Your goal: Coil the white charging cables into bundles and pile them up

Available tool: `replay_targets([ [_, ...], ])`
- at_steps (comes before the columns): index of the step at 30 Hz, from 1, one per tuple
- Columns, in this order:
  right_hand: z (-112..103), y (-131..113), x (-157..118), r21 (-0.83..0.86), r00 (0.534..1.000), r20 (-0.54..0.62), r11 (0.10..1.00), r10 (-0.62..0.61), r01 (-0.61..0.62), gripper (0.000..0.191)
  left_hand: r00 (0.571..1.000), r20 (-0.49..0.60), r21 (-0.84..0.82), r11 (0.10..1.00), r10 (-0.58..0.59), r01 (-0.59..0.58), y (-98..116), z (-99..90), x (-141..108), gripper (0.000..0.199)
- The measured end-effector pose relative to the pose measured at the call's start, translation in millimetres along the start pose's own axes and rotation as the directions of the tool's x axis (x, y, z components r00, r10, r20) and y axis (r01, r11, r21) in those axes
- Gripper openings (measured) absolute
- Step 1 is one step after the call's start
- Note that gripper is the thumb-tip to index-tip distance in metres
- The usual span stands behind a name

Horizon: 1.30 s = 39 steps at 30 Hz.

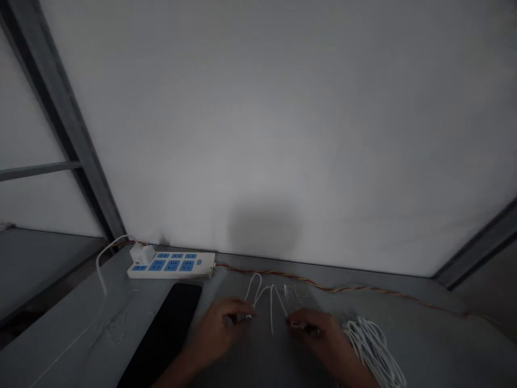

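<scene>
Left hand (222, 333) and right hand (317, 335) closed in pinches, each apparently on an end of a thin white cable (271, 304). Its slack loops lie farther out, between the hands, spanning left to right. A white cable coil (369, 347) sits just right, nearer the right hand.

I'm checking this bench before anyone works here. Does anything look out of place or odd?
Yes: the white cable bundle beside the right hand lies in a loose tangle, not a neat coil. A twisted orange-and-yellow wire also runs unsecured along the back edge from the white power strip.
</scene>
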State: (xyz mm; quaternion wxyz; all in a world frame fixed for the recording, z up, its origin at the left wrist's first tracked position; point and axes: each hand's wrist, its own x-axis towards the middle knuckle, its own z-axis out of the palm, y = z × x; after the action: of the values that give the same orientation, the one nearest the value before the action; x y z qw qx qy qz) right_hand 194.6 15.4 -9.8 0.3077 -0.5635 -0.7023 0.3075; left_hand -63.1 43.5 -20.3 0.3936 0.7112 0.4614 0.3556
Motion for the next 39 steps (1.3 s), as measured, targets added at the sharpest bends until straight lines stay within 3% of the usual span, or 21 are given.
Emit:
replay_targets([
  [22,1,5,0,-0.034,0.999,-0.03,0.999,0.032,-0.033,0.025,1.0,0.008,0.07,0.998,-0.005,0.004,3,0.4,0,0.018],
  [27,1,0,0,-0.04,0.999,-0.05,0.999,0.021,-0.023,0.032,1.0,0.022,0.056,0.998,-0.016,0.015,6,1.8,1,0.027],
  [30,0,-3,-1,-0.024,0.994,-0.105,1.0,0.005,-0.008,0.037,0.999,0.001,0.077,0.996,-0.042,0.042,5,1.9,1,0.036],
  [34,-6,-3,-1,-0.008,0.965,-0.261,1.0,0.001,-0.003,0.046,0.993,-0.087,0.156,0.983,-0.085,0.098,3,-0.2,4,0.04],
  [36,-8,-1,0,-0.066,0.943,-0.333,0.997,0.018,-0.042,0.049,0.988,-0.119,0.211,0.97,-0.095,0.119,3,-1.2,4,0.04],
  [39,-8,1,2,-0.175,0.941,-0.334,0.978,0.051,-0.116,0.052,0.988,-0.124,0.289,0.949,-0.089,0.121,3,-1.3,1,0.037],
])
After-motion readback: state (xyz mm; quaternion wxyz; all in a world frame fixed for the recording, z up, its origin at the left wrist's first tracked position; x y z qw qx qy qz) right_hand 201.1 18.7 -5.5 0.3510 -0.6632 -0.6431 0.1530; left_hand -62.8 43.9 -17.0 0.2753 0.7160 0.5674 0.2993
